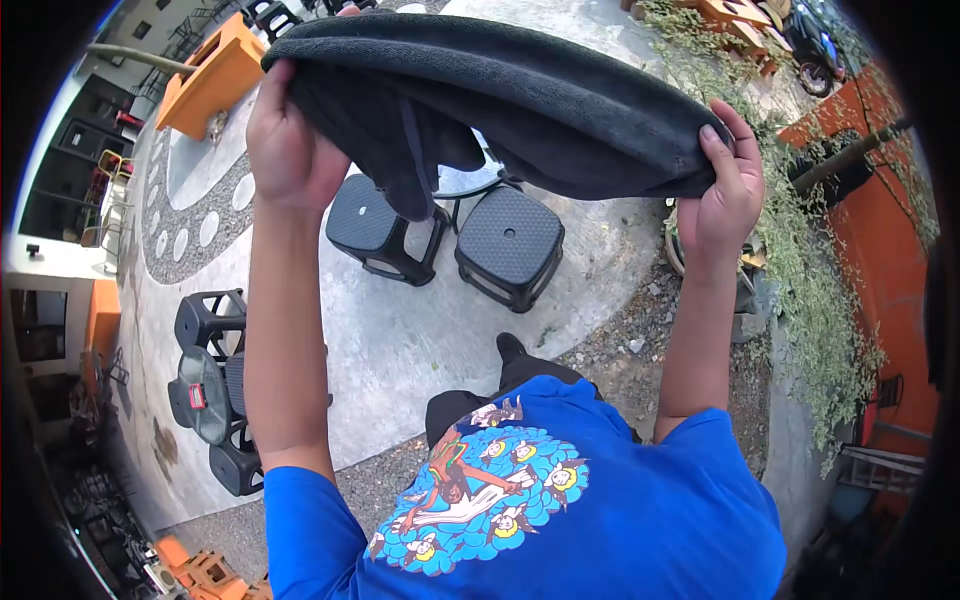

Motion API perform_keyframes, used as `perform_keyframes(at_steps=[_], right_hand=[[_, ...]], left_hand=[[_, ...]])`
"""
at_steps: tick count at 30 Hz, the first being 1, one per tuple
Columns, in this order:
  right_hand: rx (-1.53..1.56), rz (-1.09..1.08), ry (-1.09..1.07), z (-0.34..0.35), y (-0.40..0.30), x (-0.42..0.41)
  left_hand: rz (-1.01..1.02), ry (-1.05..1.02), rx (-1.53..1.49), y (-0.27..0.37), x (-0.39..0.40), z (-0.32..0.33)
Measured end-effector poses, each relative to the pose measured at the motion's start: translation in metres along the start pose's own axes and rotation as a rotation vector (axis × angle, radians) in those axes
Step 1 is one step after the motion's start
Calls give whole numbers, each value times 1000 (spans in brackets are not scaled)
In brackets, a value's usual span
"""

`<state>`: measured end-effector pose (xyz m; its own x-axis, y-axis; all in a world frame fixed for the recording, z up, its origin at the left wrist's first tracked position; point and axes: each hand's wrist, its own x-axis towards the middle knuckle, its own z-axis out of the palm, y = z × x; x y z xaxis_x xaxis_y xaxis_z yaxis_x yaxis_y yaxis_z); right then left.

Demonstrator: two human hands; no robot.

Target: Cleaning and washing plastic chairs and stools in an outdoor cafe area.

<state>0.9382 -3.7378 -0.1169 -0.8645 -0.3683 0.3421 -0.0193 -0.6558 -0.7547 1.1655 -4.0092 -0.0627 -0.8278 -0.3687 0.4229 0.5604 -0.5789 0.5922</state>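
A dark grey towelling cloth (510, 82) is stretched between my two raised hands, its upper part gathered in long folds. My left hand (292, 142) grips the cloth's left end, with the fingertips hidden behind the fabric. At the right end, my right hand (724, 172) pinches the cloth, thumb on the near side. Loose corners sag below the left half. Beneath the cloth stand two black plastic stools, a left stool (364, 214) and a right stool (510, 236). Behind them a round glass-topped table (469, 176) is partly covered from view by the cloth.
To the left, another round glass table (202, 394) has black stools around it and a small red item on top. Leafy branches (810, 300) hang along the right by an orange wall (885, 277). An orange planter (214, 75) stands far left. Gravel (630, 360) borders the concrete.
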Motion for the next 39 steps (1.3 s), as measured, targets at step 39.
perform_keyframes(at_steps=[39], right_hand=[[308,353,-223,709,516,-41]], left_hand=[[-530,-158,673,556,47,-526]])
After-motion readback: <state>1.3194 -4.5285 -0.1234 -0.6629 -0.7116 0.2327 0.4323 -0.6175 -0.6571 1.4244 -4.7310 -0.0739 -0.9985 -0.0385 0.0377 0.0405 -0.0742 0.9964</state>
